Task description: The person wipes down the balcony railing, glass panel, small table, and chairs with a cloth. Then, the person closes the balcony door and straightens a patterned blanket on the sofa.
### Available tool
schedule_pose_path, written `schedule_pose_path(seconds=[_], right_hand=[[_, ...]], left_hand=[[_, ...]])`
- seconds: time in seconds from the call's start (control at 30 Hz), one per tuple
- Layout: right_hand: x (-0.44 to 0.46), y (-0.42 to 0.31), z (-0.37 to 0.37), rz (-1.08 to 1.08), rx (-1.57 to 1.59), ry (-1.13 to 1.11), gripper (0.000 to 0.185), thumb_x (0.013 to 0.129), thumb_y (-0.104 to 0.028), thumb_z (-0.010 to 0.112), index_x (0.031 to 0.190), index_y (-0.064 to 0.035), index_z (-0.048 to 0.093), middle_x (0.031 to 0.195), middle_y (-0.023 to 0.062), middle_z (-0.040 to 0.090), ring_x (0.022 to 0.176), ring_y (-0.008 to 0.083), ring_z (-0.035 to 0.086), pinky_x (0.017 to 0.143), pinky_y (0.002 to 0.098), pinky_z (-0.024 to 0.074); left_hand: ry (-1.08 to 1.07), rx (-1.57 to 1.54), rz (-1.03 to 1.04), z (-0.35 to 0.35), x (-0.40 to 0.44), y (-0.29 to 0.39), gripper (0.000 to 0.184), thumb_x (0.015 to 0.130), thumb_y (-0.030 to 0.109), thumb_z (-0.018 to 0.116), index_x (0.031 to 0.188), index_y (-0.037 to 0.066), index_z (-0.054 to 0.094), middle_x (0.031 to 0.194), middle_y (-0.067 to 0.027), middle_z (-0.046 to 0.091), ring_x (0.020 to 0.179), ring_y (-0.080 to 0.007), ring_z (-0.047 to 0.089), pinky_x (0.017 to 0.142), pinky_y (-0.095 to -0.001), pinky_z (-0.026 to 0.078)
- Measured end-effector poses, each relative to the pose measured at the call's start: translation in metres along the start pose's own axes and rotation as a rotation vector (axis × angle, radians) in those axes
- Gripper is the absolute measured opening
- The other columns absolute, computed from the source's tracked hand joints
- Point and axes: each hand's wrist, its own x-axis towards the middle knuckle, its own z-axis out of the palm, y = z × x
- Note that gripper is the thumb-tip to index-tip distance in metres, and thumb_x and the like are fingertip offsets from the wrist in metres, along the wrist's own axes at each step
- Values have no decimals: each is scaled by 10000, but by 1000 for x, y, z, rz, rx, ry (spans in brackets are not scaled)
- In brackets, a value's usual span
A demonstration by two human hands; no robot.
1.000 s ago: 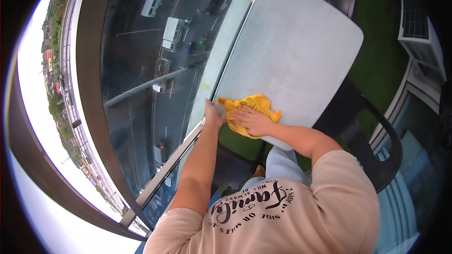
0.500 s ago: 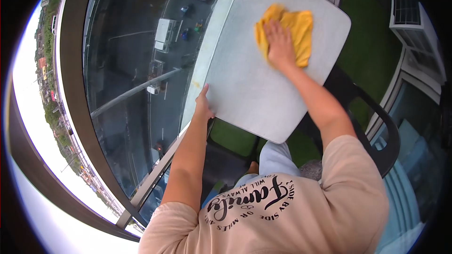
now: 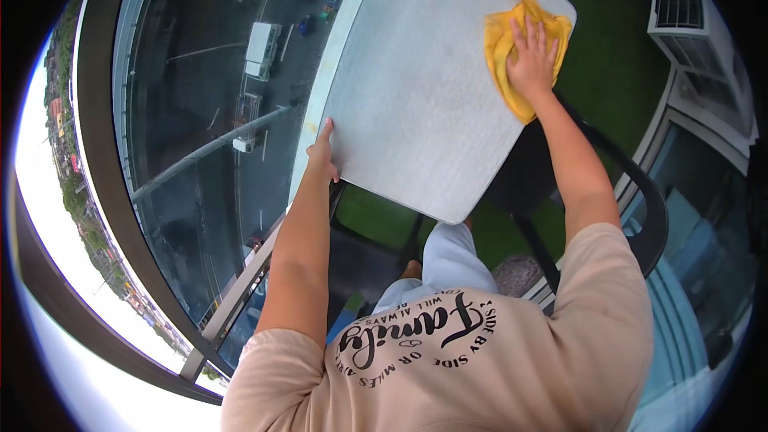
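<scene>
A light grey tabletop (image 3: 416, 88) with rounded corners stretches out in front of me. My right hand (image 3: 531, 58) lies flat on a crumpled yellow cloth (image 3: 506, 44), fingers spread, pressing it against the surface near the right edge. The cloth's far end sticks up and looks blurred. At the near left corner, my left hand (image 3: 323, 157) grips the table's edge, one digit stretched along the side; some of its fingers are hidden under the top.
A glass barrier with a dark rail (image 3: 96, 112) runs along the left, a street far below it. A black chair (image 3: 648, 200) stands at right, another dark chair (image 3: 368, 252) under the near edge. Green turf (image 3: 616, 48) covers the floor near a white air-conditioner unit (image 3: 680, 0).
My right hand has slid the yellow cloth to the right, toward the table's right edge. My left hand stays at the corner. The whole view has shifted slightly.
</scene>
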Motion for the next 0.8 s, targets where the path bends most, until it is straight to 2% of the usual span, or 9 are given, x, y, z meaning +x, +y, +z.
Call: schedule_pose_path(seconds=[0.1,0.23,0.37,0.4,0.47,0.57,0.63,0.7,0.8], right_hand=[[64,51,32,138,-168,101,637,893,-394,487,1480,-279,267,1549,35,241,1427,314,180,1107,610,123],[79,62,27,386,-62,58,630,915,-428,422,1494,-292,213,1539,74,249,1399,317,250,1086,572,253],[6,28,14,706,513,139,638,921,-387,407,1482,-133,243,1478,211,308,1326,373,360,1077,420,331],[-20,-7,-9,769,592,145,585,934,-335,400,1426,-30,317,1385,241,430,1253,405,437,1036,433,363],[-84,-23,12,755,630,147,464,962,-329,393,1248,20,505,1192,254,586,1116,400,551,929,448,440],[-185,-87,19,1036,788,70,417,994,-279,361,1202,39,532,1142,199,632,983,325,639,820,400,537],[-238,-134,9,1121,1018,86,425,1001,-243,304,1250,47,490,1159,239,610,1014,348,629,827,416,550],[-285,-174,7,1102,923,61,418,1003,-208,285,1257,60,481,1170,239,602,1005,338,633,811,401,567],[-326,-170,46,1122,920,56,406,996,-194,300,1258,63,475,1179,233,598,993,335,632,810,395,560]], left_hand=[[-79,-35,52,-13,12,-13,1151,728,632,684,1470,27,45,1534,-200,116,1401,-455,115,1032,-730,53],[-205,-365,144,-37,52,-53,992,821,657,543,1493,111,60,1542,-182,129,1400,-444,140,1049,-706,83],[-141,-420,94,-39,-13,-106,809,897,636,429,1511,181,165,1571,-142,82,1419,-399,138,1077,-651,129],[-181,-350,81,-38,-16,-127,804,898,639,422,1511,185,167,1570,-139,94,1410,-399,171,1075,-651,138],[-260,-209,69,-38,-22,-169,796,902,640,406,1508,182,169,1564,-134,127,1385,-400,240,1058,-660,165],[-349,103,154,-52,-22,-247,755,903,598,465,1468,128,290,1481,-175,334,1311,-363,391,1038,-586,292],[-302,290,256,-90,-30,-293,715,893,554,523,1409,81,383,1380,-191,454,1248,-332,468,1009,-488,366],[-127,395,346,-148,-28,-351,642,868,469,617,1305,12,505,1225,-211,588,1155,-302,561,965,-342,439],[414,502,401,-279,-18,-444,563,837,403,637,1278,68,536,1297,-164,545,1207,-320,515,1026,-469,374]])
